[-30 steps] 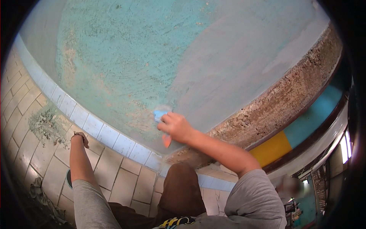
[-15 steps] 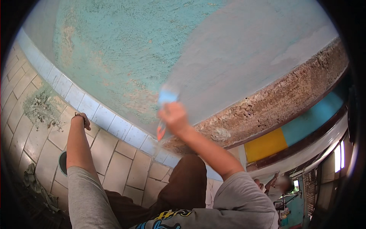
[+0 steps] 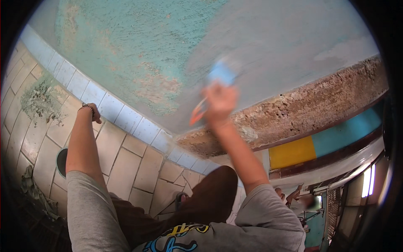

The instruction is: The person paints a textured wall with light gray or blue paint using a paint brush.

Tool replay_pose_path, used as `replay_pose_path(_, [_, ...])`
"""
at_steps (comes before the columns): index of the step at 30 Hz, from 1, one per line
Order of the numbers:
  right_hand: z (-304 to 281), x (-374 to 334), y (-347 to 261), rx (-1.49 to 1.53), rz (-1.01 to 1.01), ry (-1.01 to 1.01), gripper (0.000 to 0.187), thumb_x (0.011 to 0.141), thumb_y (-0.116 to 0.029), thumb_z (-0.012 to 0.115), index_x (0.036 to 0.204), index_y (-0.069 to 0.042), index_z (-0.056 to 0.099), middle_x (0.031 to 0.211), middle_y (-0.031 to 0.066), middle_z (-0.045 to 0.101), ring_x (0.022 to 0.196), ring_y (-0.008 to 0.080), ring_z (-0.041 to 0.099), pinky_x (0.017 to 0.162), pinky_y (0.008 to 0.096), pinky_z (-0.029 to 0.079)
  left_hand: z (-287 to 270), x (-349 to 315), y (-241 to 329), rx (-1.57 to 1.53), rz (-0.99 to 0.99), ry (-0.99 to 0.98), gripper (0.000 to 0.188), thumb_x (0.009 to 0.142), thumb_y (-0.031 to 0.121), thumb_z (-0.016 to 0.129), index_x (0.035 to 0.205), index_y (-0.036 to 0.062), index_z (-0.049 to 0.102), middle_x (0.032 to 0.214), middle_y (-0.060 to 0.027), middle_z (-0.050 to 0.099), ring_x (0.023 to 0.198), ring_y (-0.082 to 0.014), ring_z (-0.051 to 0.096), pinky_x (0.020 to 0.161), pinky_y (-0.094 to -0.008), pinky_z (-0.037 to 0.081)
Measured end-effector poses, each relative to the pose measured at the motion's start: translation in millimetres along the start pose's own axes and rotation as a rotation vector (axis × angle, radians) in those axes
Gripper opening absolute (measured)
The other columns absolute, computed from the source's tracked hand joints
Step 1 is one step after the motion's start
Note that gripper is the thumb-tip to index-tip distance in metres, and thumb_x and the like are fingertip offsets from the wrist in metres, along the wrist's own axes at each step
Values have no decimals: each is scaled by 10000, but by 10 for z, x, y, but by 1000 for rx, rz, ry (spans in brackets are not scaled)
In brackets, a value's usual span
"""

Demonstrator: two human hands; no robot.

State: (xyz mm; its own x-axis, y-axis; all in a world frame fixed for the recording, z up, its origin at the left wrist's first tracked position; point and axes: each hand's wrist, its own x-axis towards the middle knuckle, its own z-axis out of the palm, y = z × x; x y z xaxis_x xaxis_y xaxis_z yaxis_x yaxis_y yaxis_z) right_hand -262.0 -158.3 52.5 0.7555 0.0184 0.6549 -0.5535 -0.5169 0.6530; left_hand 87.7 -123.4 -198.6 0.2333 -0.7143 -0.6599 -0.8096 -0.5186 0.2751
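My right hand [image 3: 219, 103] is closed around a flat hand tool with a light blue head [image 3: 221, 73] and an orange handle end [image 3: 197, 112]. Motion smears the head, so its exact kind is unclear. It is at the grey-coated part of the wall [image 3: 268, 42], just right of the rough turquoise part [image 3: 138, 38]. On the left, my left hand [image 3: 94, 113], a beaded bracelet at its wrist, hangs with curled fingers beside the pale blue tile border [image 3: 110, 107]. Nothing shows in it.
Crumbled debris [image 3: 41, 101] lies on the tiled floor [image 3: 121, 161]. A dark round container [image 3: 61, 161] stands behind my left forearm, near a crumpled cloth [image 3: 35, 191]. A rough brown strip [image 3: 289, 107] runs along the wall's right edge. Another person [image 3: 303, 203] is at the lower right.
My right hand and the tool have moved up and right along the wall, from the turquoise edge onto the grey. My left hand has stayed nearly still; the view has shifted slightly.
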Motion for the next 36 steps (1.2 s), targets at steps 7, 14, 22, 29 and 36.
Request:
replay_pose_path(7, [248,-617,-558,849,208,-525,69,676,-57,643,730,-74,604,836,93,597,780,277,590,677,377,474,80,132,93,77,-3,-103,547,747,367,802,1134,9,659,1191,-139,647,1081,-272,629,906,-410,516])
replay_pose_path(14, [-78,-223,-468,339,280,99,161,648,-26,664,780,-117,646,938,123,596,804,298,567,659,360,458,-2,50,-76,117,-14,10,458,732,387,803,925,-18,713,893,-118,723,826,-216,690,772,-369,555])
replay_pose_path(22, [459,-1351,-1513,776,211,-625,213,575,-120,712,755,-126,598,907,67,578,825,281,535,696,398,425,-25,-16,-233,124,-55,-65,515,746,384,792,1065,-1,668,1075,-135,672,989,-256,650,859,-399,530])
replay_pose_path(29, [190,-782,-1129,609,307,-157,200,696,-299,650,768,-118,603,906,69,553,828,275,512,688,414,399,-39,10,-236,-9,-110,4,440,707,366,820,870,-28,713,878,-136,715,808,-235,686,753,-372,556])
replay_pose_path(36, [496,-1269,-1725,861,350,-614,167,650,27,605,761,-98,602,916,81,570,864,287,553,679,374,460,33,88,-318,32,-34,-7,422,733,362,806,846,-32,707,853,-125,714,788,-223,684,746,-371,550])
